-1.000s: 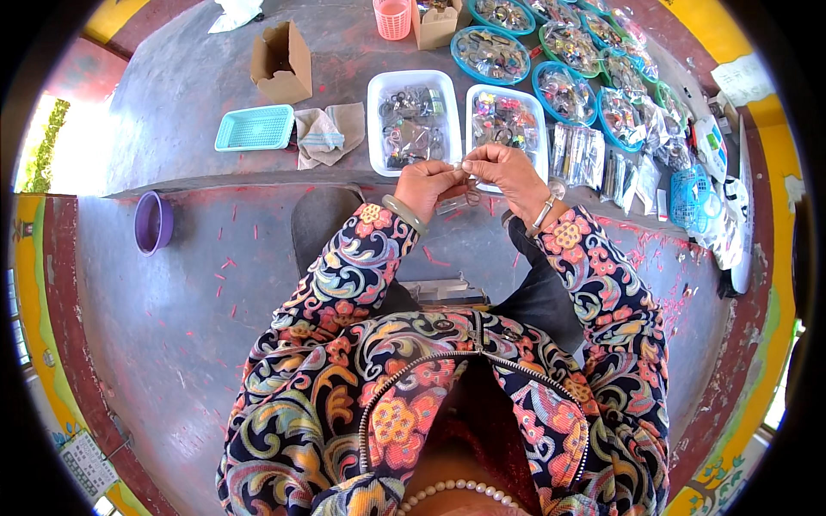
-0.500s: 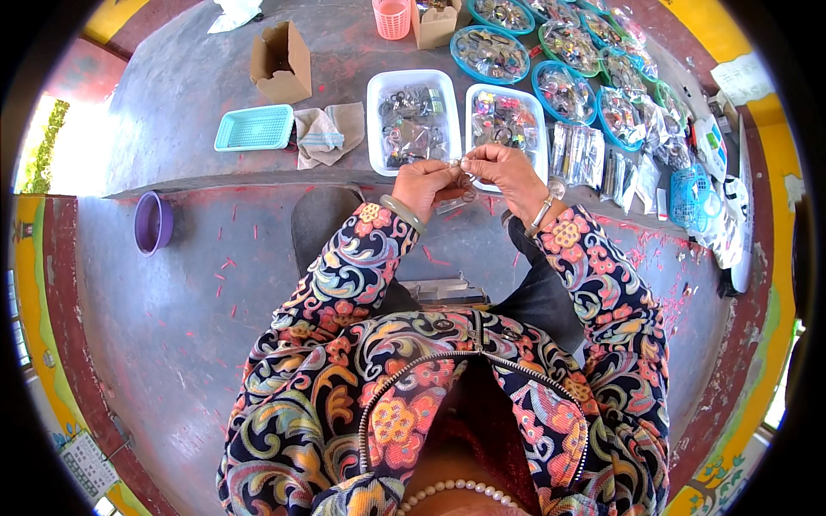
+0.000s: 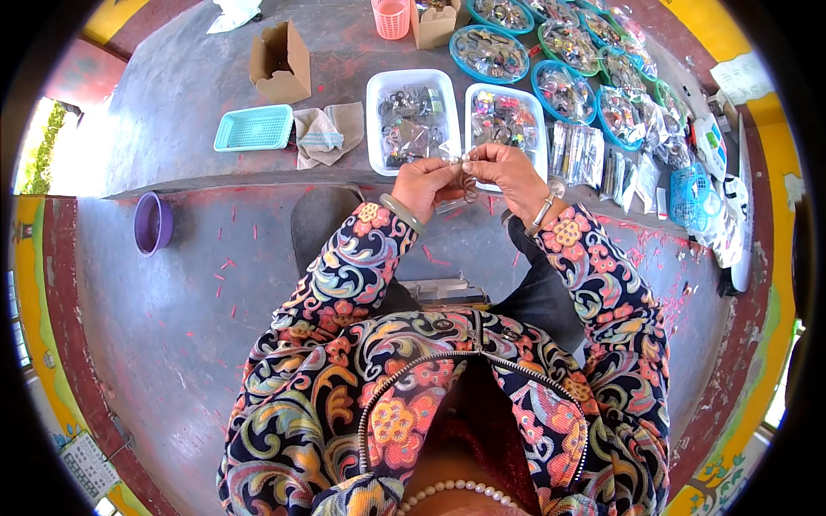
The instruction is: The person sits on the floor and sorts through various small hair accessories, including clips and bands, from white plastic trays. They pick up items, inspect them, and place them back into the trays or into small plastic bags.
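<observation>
My left hand [image 3: 422, 187] and my right hand [image 3: 511, 178] meet in front of two white trays, fingertips pinched close together. Between them is a small metal piece with ring-like loops [image 3: 470, 191] dangling below the fingers; its exact kind is too small to make out. Just beyond my left hand, the larger white tray [image 3: 372, 120] holds clear bags of dark and metallic small items. The smaller white tray [image 3: 542, 142], behind my right hand, contains bagged, brightly coloured trinkets. Both hands are closed, and the fingers partly hide what they grip.
A low grey platform [image 3: 189, 95] carries a turquoise basket [image 3: 254, 129], a folded cloth [image 3: 329, 138] and an open cardboard box [image 3: 288, 73]. Several round blue and green baskets of bagged trinkets [image 3: 489, 56] crowd the right side. A purple basin [image 3: 153, 224] stands on the floor at left.
The dangling metal loops have shifted slightly below my fingers. Both hands stay nearly in the same place, still pinching.
</observation>
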